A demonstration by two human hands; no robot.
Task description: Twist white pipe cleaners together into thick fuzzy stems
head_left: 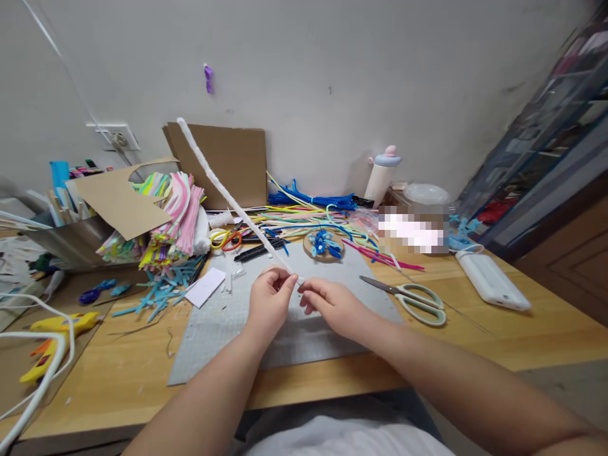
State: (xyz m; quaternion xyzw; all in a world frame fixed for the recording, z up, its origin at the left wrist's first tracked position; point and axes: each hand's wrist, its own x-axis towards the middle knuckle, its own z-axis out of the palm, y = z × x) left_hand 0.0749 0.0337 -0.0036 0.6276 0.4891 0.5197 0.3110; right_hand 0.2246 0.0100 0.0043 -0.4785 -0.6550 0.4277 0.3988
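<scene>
Both hands meet over the grey cutting mat near the desk's front. My left hand pinches the lower part of a long white pipe cleaner, which slants up and to the left towards the wall. My right hand pinches the same pipe cleaner at its lower end, fingertips almost touching the left hand's. A small wooden disc with blue pipe-cleaner shapes lies just beyond the hands.
Scissors lie on the mat's right edge, a white power bank further right. Heaps of coloured pipe cleaners and cardboard fill the back. A yellow glue gun lies at left, a white bottle by the wall.
</scene>
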